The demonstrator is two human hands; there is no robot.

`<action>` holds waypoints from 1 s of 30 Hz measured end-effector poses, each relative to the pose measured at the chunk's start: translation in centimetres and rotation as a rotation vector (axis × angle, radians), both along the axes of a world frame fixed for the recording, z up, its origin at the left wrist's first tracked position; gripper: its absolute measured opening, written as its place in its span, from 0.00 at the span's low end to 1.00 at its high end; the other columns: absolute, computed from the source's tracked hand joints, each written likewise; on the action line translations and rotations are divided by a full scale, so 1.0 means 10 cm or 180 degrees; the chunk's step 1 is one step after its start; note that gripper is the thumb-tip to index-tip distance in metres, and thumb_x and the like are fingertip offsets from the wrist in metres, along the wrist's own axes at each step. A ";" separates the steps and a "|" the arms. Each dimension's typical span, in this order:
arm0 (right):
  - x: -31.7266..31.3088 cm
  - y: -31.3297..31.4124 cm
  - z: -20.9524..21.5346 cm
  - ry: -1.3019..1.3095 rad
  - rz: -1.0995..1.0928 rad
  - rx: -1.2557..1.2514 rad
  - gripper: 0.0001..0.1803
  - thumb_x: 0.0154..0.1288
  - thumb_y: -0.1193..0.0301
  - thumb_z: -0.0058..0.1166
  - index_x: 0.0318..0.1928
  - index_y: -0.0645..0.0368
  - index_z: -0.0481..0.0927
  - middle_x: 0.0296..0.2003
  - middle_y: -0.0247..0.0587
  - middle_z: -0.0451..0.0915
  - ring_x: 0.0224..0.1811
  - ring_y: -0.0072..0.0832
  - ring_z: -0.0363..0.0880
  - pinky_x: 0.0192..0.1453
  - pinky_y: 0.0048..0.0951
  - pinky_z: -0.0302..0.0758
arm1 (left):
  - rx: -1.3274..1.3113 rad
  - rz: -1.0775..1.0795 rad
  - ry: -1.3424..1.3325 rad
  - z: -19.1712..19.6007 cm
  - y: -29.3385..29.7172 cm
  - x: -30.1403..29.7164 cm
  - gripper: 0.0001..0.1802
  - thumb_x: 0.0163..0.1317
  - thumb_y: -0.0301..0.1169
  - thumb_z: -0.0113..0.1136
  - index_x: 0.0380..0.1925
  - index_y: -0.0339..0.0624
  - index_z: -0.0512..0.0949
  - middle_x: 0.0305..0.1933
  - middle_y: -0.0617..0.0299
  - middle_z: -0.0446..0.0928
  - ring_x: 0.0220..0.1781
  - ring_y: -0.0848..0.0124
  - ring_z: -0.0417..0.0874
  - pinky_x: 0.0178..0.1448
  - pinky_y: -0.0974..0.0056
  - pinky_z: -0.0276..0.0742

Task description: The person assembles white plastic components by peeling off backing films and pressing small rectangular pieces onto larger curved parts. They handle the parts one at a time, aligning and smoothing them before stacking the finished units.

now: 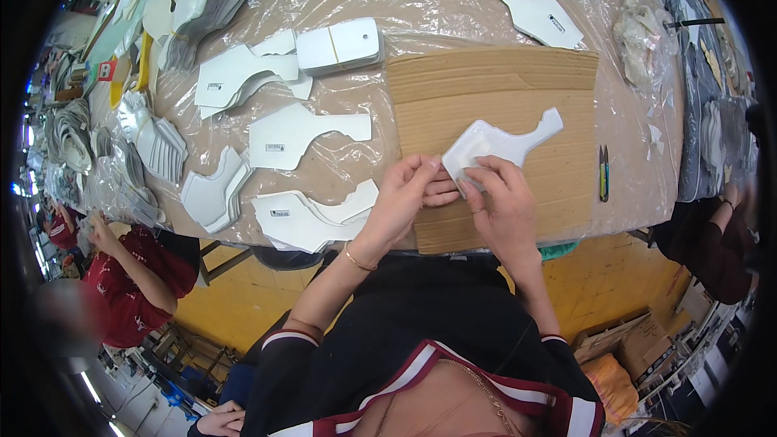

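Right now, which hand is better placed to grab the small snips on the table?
Right, probably. The right hand is nearer the snips, which lie at the cardboard sheet's right edge. The left hand sits farther off. Both hands pinch the white cut piece, so one must let go first.

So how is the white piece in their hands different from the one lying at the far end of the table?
The held white piece lies on the cardboard sheet, pinched by the left hand and right hand; the far white piece lies untouched on clear plastic. The far piece shows a small label; the held one shows none. Both are flat, white and similarly shaped.
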State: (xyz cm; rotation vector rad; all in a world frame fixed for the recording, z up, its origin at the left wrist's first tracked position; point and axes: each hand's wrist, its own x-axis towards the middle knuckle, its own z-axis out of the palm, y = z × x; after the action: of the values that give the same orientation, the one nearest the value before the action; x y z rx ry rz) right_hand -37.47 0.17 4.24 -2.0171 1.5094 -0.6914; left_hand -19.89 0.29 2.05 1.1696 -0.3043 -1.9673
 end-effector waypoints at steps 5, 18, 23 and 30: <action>0.03 0.03 0.19 0.0295 -0.0078 -0.0091 0.09 0.63 0.70 0.62 0.43 0.58 0.82 0.45 0.42 0.80 0.42 0.40 0.81 0.41 0.38 0.79 | -0.0190 -0.0305 -0.0145 0.05 -0.06 0.02 0.12 0.74 0.32 0.51 0.42 0.30 0.75 0.44 0.53 0.80 0.47 0.66 0.86 0.53 0.64 0.85; 0.05 0.07 0.43 0.0550 -0.0135 -0.0203 0.10 0.64 0.75 0.57 0.45 0.63 0.80 0.44 0.42 0.79 0.34 0.40 0.82 0.35 0.36 0.79 | -0.3009 -0.0653 -0.3271 0.35 0.00 -0.30 0.04 0.64 0.23 0.61 0.37 0.35 0.80 0.33 0.50 0.81 0.32 0.52 0.82 0.34 0.58 0.78; 0.04 0.04 0.41 0.0480 0.0006 -0.0206 0.09 0.62 0.76 0.57 0.43 0.63 0.80 0.41 0.43 0.79 0.33 0.41 0.82 0.35 0.37 0.79 | -0.3130 -0.0769 -0.3283 0.31 -0.02 -0.25 0.04 0.64 0.22 0.61 0.38 0.35 0.79 0.34 0.50 0.81 0.32 0.54 0.83 0.35 0.58 0.78; 0.00 -0.01 0.30 0.0083 -0.0011 -0.0289 0.09 0.60 0.76 0.59 0.42 0.64 0.80 0.41 0.44 0.80 0.34 0.42 0.83 0.35 0.37 0.80 | -0.3076 -0.0745 -0.3270 0.27 -0.03 -0.23 0.04 0.64 0.21 0.60 0.38 0.34 0.79 0.35 0.50 0.82 0.34 0.54 0.84 0.36 0.58 0.79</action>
State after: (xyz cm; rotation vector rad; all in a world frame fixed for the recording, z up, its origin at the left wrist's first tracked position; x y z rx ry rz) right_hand -37.48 0.04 7.19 -2.0986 1.5221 -0.7503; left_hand -22.19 0.03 4.73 1.3462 -1.7355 -0.9244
